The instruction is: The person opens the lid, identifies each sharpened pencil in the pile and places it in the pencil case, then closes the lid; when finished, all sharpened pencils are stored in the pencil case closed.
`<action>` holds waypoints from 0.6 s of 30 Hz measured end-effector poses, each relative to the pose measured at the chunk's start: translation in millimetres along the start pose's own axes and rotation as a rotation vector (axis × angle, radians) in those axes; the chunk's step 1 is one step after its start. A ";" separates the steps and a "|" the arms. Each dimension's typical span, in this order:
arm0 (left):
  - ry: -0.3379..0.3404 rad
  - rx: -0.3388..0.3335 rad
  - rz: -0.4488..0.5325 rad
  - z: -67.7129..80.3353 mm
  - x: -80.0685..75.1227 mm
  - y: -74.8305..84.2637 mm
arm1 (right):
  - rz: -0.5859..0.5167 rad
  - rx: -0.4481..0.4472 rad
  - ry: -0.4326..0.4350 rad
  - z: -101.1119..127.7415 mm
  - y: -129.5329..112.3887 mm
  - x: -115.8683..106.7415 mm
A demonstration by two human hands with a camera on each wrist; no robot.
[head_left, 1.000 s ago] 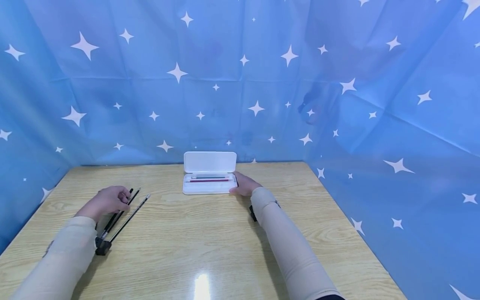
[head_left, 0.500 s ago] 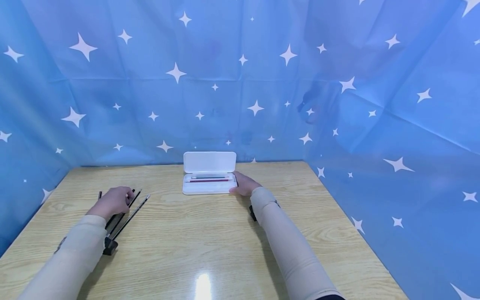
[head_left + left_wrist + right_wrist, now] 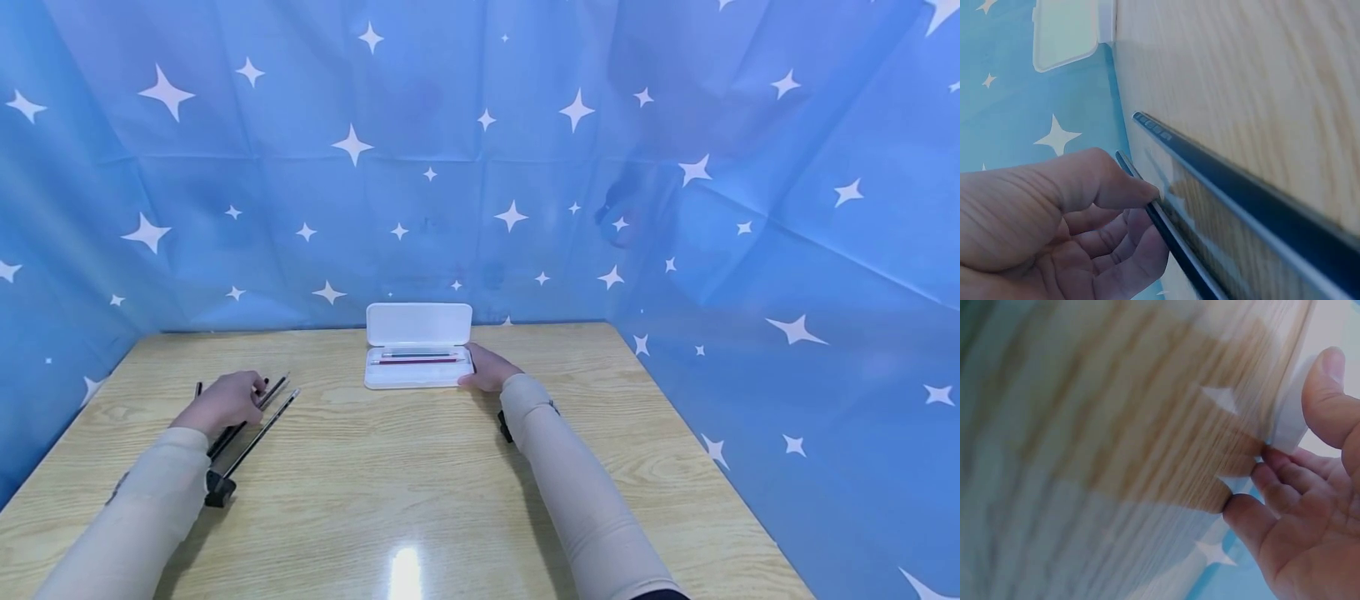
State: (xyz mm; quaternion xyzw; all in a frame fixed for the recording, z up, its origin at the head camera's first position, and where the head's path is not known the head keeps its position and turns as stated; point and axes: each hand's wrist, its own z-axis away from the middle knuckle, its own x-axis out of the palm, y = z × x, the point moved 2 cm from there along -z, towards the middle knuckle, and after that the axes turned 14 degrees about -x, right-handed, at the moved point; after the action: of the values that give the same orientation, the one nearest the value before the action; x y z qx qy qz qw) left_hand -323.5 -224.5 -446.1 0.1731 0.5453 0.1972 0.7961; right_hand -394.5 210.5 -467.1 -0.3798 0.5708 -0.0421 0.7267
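My left hand (image 3: 228, 402) is at the left of the table, pinching a dark pencil (image 3: 1182, 251) between thumb and fingers. Just right of it a second black pencil (image 3: 262, 432) lies slantwise, with lettering near its end in the left wrist view. Another dark stick (image 3: 198, 389) shows its end behind the hand; the rest is hidden. At the back middle stands a white pencil case (image 3: 408, 378), its lid raised. A red pencil (image 3: 420, 362) and a green pencil (image 3: 416, 355) lie inside. My right hand (image 3: 491, 369) holds the case's right end, thumb in front and fingers behind.
The wooden table (image 3: 360, 483) ends at a blue star-patterned curtain (image 3: 450, 183) at the back and sides. A black wrist device (image 3: 219, 490) hangs under the left sleeve, close to the pencils.
My left hand has shifted slightly right over the pencils, and the pinched pencil's far end has swung right and away. The right hand and the case stay put.
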 end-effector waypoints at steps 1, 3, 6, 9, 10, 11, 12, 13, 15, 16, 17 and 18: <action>0.004 0.008 -0.003 -0.2 -0.9 -1.0 | 0.003 0.002 0.000 -0.2 -0.3 0.5; 0.008 0.024 -0.008 -0.4 -2.4 -3.0 | 0.005 0.002 0.000 -0.7 -1.2 1.2; 0.015 0.042 -0.011 0.6 -4.8 -4.6 | 0.000 -0.001 -0.004 -2.5 -2.0 2.1; 0.016 0.054 -0.007 2.1 -7.3 -5.0 | 0.000 -0.006 -0.013 -5.2 -2.2 2.8; 0.016 0.054 -0.002 2.9 -8.1 -4.6 | 0.001 -0.004 -0.015 -6.0 -2.0 3.0; 0.013 0.051 0.003 3.4 -8.8 -4.4 | 0.006 0.000 -0.017 -6.8 -1.6 3.2; 0.013 0.052 0.005 3.9 -9.4 -3.7 | 0.012 0.009 -0.018 -7.4 -0.7 3.3; 0.010 0.056 0.010 4.4 -10.1 -2.6 | 0.024 0.020 -0.018 -7.8 0.4 3.4; 0.005 0.059 0.024 3.9 -10.9 -0.7 | 0.039 0.042 -0.015 -8.4 3.0 3.4; 0.003 0.062 0.032 3.6 -11.1 0.3 | 0.046 0.052 -0.012 -8.7 4.1 3.5; 0.002 0.063 0.038 3.3 -11.4 1.3 | 0.055 0.059 -0.012 -9.2 5.2 3.6; 0.003 0.068 0.046 2.8 -11.7 2.0 | 0.065 0.062 -0.012 -9.6 6.0 3.8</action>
State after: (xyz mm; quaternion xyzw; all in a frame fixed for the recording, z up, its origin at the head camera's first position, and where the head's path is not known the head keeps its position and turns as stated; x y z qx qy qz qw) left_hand -324.9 -228.8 -434.8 0.2120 0.5489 0.1971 0.7841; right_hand -403.7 208.0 -474.3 -0.3385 0.5767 -0.0340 0.7428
